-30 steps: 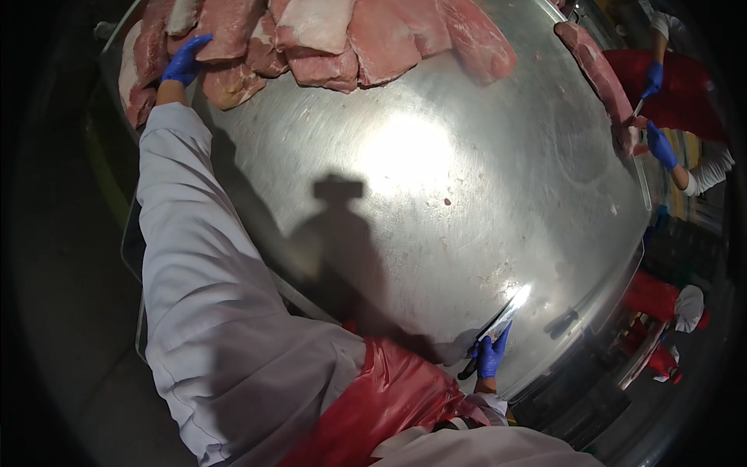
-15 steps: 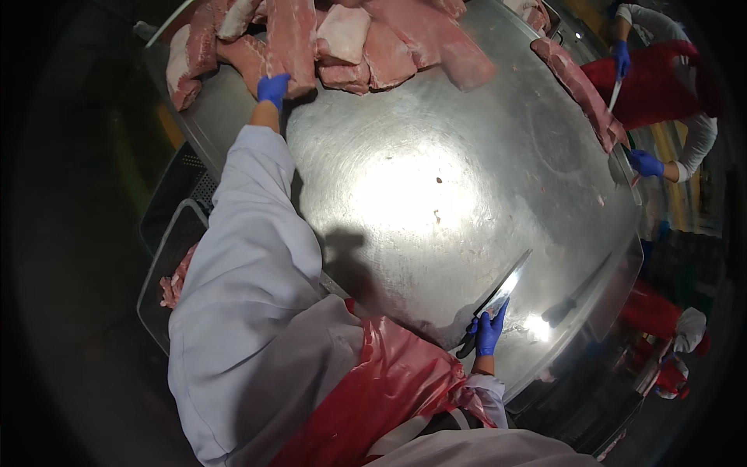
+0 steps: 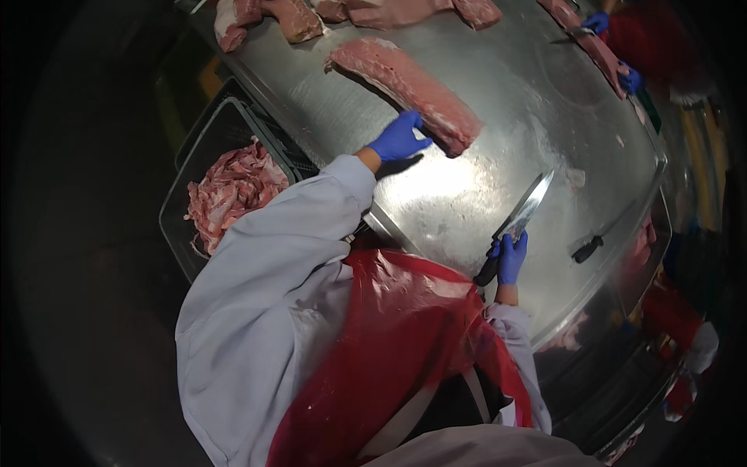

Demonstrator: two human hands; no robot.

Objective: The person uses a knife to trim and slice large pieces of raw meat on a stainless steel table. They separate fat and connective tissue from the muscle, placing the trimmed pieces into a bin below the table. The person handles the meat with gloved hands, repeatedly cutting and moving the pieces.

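A long slab of pink pork loin (image 3: 412,89) lies slantwise on the steel table (image 3: 311,105), in front of my left hand (image 3: 399,138). That hand, in a blue glove, is beside the slab's near edge with its fingers apart, and it grips nothing. Closer to my body on the right, my gloved right hand (image 3: 511,258) is closed on a knife (image 3: 535,198) with a black handle. Its bright blade points away from me, low over the table. Whether the blade touches the metal I cannot tell.
More pork pieces (image 3: 401,12) lie along the far edge. To the left stands a grey bin (image 3: 173,208) with meat trimmings (image 3: 233,191). Another black-handled knife (image 3: 587,249) rests at the right. Across the table, a co-worker's gloved hands (image 3: 629,79) handle a long meat strip (image 3: 595,50).
One pork slab has come from the far pile toward me, and my left hand, which was on it, has let go. My right hand keeps the knife. The view has shifted.
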